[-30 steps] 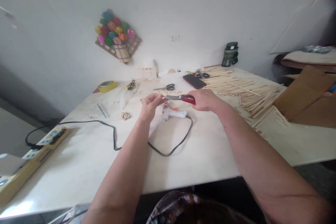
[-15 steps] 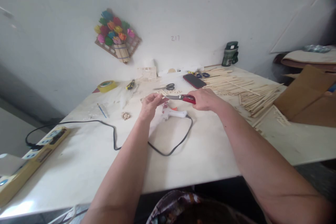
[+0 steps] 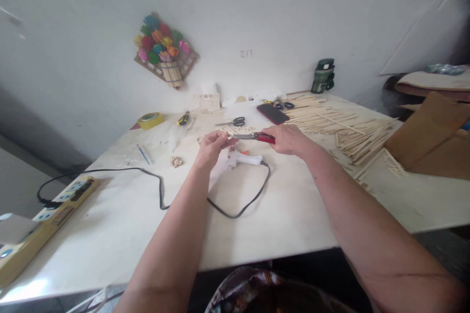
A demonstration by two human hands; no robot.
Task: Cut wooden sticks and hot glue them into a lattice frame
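My right hand (image 3: 288, 138) is wrapped round the red handles of a pair of shears (image 3: 265, 137). Their metal blades point left, with the tips at the fingers of my left hand (image 3: 213, 144). That hand is closed in a pinch; whatever sits between its fingertips is too small to make out. Just below the blades, a white glue gun (image 3: 249, 158) lies on the table, its black cord trailing left. Small pale wooden pieces (image 3: 245, 129) lie behind the blades, partly covered by my hands.
Black-handled scissors (image 3: 237, 121) and a phone (image 3: 272, 113) lie farther back. Many thin wooden sticks (image 3: 323, 115) spread to the right, beside a cardboard box (image 3: 429, 137). A power strip (image 3: 60, 215) runs along the left edge. Yellow tape (image 3: 150, 120) and a cutter (image 3: 182, 118) are back left.
Both hands stay in nearly the same place. The shears' handles look slightly closer together. The whole view has shifted a little.
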